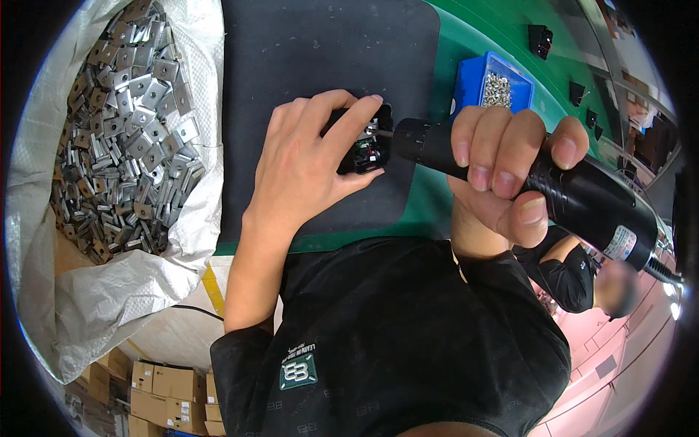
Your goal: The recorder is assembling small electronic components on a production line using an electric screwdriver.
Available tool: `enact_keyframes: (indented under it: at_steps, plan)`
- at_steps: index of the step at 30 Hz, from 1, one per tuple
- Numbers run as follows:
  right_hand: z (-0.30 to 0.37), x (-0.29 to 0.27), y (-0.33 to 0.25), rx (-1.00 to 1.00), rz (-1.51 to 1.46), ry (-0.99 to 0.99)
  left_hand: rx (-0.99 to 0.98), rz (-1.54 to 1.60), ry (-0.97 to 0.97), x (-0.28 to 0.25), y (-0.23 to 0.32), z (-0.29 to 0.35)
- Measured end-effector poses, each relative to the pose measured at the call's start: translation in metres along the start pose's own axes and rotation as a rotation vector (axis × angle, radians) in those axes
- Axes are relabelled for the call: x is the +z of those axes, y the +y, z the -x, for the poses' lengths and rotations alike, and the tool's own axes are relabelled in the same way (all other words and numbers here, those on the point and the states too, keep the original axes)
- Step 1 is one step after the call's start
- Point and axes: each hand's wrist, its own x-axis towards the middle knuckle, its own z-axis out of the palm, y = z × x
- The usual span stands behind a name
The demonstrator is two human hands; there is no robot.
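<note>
My left hand point(309, 149) is closed round a small black housing point(354, 161) on the dark mat. The housing's open side faces right and shows metal and small electronic parts inside. In my right hand point(510, 160) is a black electric screwdriver point(597, 200), held level with its cable running off at the lower right. Its bit points left and reaches into the housing's open side, by a metal part there. Whether a screw sits at the bit's tip is too small to tell. My left palm hides the housing's far side.
A white woven sack point(200, 44) full of bent metal plates with holes point(138, 131) stands at the left. Beyond my right hand is a blue bin point(472, 76) of small screws. Several black parts, one a housing point(539, 41), lie on the green surface. Cardboard boxes point(167, 393) and another person point(571, 280) are farther off.
</note>
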Motion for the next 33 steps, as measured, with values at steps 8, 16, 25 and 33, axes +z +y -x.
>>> enact_keyframes:
  at_steps: [8, 16, 25, 33]
  plan:
    - [0.001, 0.008, -0.003, 0.036, 0.068, -0.025, -0.014, 0.042, -0.002, -0.001, -0.002, 0.0]
    - [-0.001, 0.01, 0.006, -0.041, 0.088, -0.088, -0.018, 0.065, -0.012, -0.004, -0.002, -0.001]
    - [-0.011, -0.001, -0.022, -0.135, -0.064, -0.142, -0.007, 0.008, -0.017, -0.004, 0.006, -0.004]
    - [0.081, -0.057, -0.087, -0.164, 0.151, 0.33, -0.095, 0.017, 0.046, 0.001, 0.008, -0.012]
